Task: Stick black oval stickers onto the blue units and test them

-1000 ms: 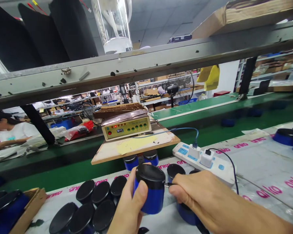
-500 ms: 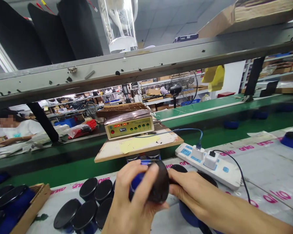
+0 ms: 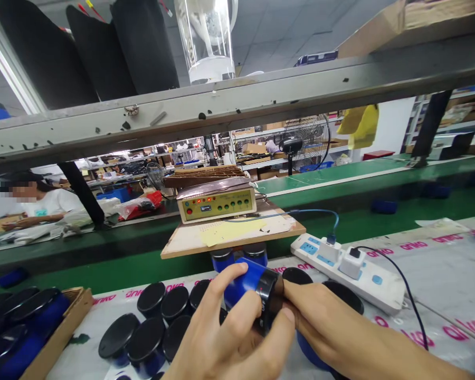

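A blue cylindrical device with a black end band (image 3: 243,282) marked with white letters, "OFF" partly legible, is held tilted in front of me. My left hand (image 3: 229,330) is closed around its body, fingers wrapped over the blue and black parts. My right hand (image 3: 320,311) has its thumb and fingers pressed together on the black end, at the device's right side. Its fingertips are partly hidden, so any small thing between them cannot be seen. Several similar blue cylinders with black tops (image 3: 146,340) stand on the bench left of my hands.
A tester box with red lights (image 3: 217,203) sits on a wooden board (image 3: 237,240). A white power strip (image 3: 348,272) with plugs and cables lies right. At left is a carton (image 3: 69,322) of blue units; a green conveyor (image 3: 142,266) runs behind. A person (image 3: 43,203) sits beyond.
The device has turned in my hands, so its blue side and lettered band now face me. My left fingers have shifted along it toward the black end. The view has swung slightly left.
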The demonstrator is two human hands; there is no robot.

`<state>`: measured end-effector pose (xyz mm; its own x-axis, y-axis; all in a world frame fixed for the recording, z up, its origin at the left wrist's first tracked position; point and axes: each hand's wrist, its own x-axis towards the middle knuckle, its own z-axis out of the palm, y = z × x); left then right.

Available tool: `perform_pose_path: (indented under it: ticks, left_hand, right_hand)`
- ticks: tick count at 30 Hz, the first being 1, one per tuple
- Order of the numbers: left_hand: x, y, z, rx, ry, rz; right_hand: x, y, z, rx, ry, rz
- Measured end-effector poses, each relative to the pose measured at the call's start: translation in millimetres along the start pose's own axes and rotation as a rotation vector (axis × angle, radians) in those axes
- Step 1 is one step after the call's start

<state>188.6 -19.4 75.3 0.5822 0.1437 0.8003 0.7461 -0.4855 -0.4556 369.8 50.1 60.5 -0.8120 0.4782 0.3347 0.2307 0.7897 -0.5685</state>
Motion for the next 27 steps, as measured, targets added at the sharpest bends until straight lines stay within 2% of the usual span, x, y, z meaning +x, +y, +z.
perform_pose_path:
  ticks: [2, 5, 10, 13, 15, 16, 19, 21, 22, 25, 27]
  left_hand:
    - [-1.3, -1.5, -2.4, -0.034, -0.031, -0.008]
    - [-6.0, -3.2, -6.6, -0.167, -0.097, -0.160]
    - [-16.5, -7.0, -6.3, -0.344, -0.419, -0.454]
    - [-18.8, -7.9, 2.4, -0.286, -0.423, -0.715]
    - [-18.1, -4.6, 10.9, -0.311, -0.435, -0.884]
    - [-17.5, -1.2, 15.6, -0.393, -0.490, -0.929]
    - [-16.1, 15.1, 28.4, -0.730, -0.831, -0.941]
    - [-16.2, 26.5, 33.5, -0.853, -1.070, -0.926]
    - [-16.5, 31.3, 34.7, -0.872, -1.145, -0.927]
    - [-17.0, 42.2, 34.6, -0.890, -1.235, -0.950]
    - [-16.8, 49.7, 35.2, -0.882, -1.280, -1.009]
  right_hand:
    - [0.2, -0.4, -1.1, -0.025, 0.010, -0.023]
    - [0.0, -2.9, -4.6, -0.149, 0.000, -0.054]
    - [-11.2, -4.7, -15.3, -0.580, -0.027, -0.216]
    - [-24.3, -5.6, -32.6, -0.763, 0.127, -0.248]
    - [-29.5, -6.0, -46.0, -0.795, 0.256, -0.187]
    - [-29.9, -5.4, -51.5, -0.790, 0.266, -0.136]
    - [-23.5, 1.2, -58.7, -0.741, 0.117, 0.110]
    - [-18.3, 8.7, -55.9, -0.655, -0.038, 0.257]
    - [-16.9, 12.4, -52.7, -0.599, -0.119, 0.284]
    - [-17.7, 19.0, -38.7, -0.461, -0.347, 0.260]
    - [-19.0, 19.3, -27.9, -0.470, -0.411, 0.255]
